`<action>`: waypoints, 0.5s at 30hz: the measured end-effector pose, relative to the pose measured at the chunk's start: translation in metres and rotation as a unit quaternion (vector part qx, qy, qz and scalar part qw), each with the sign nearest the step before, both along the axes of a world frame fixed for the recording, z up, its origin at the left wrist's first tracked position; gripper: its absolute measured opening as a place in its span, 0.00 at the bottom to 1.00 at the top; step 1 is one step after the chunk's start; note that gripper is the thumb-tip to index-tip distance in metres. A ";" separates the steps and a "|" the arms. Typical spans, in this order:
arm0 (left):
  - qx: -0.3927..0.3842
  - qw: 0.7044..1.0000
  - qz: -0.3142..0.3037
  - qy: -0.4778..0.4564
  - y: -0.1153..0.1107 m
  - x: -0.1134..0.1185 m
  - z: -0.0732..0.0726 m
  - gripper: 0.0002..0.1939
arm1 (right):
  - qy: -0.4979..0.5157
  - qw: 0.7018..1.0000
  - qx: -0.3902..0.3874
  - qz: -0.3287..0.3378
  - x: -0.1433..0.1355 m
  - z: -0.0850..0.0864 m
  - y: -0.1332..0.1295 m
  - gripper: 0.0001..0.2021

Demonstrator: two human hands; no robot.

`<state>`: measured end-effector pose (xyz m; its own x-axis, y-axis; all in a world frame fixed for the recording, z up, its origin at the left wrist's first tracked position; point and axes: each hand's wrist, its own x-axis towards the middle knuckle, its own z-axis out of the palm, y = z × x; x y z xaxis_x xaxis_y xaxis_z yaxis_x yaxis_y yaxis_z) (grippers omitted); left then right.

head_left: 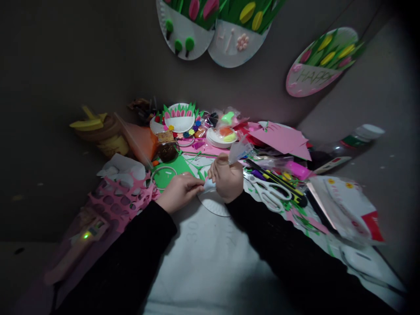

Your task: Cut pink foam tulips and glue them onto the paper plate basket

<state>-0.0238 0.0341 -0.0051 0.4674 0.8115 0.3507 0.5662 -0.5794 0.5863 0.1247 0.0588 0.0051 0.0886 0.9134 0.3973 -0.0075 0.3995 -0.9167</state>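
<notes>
My right hand (229, 178) is wrapped in a fist round a translucent plastic bag (240, 149). The bag's loose end sticks out above the fist, and a pale, filled-looking part (209, 185) shows below it, towards my left hand. My left hand (181, 190) is closed in a pinch, its fingertips against or right beside that pale part. What lies between them is too small to tell. Under both hands is a white paper plate (215, 204) with a fluted rim, partly covered by my right hand. Bits of green paper show behind my fingers.
White scissors (267, 192) and cutters lie right of my right hand. To the left are pink punched sheets (120, 197), a glue gun (80, 247) with a green light and an orange cone (139, 138). A decorated plate (180, 119) stands behind; a bottle (354, 140) is at right.
</notes>
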 end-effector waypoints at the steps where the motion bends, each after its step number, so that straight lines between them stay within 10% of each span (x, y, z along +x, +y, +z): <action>1: -0.001 1.000 0.002 -0.002 0.000 0.000 0.000 0.08 | 0.001 1.000 -0.002 0.001 0.000 0.001 0.000 0.27; 15: -0.010 1.000 0.006 -0.010 -0.002 0.000 0.004 0.08 | 0.038 0.997 -0.053 0.051 0.001 0.006 -0.004 0.26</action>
<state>-0.0242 0.0320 -0.0015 0.4507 0.8237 0.3439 0.5608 -0.5611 0.6089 0.1253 0.0545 0.0113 0.0194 0.9555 0.2942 -0.1143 0.2945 -0.9488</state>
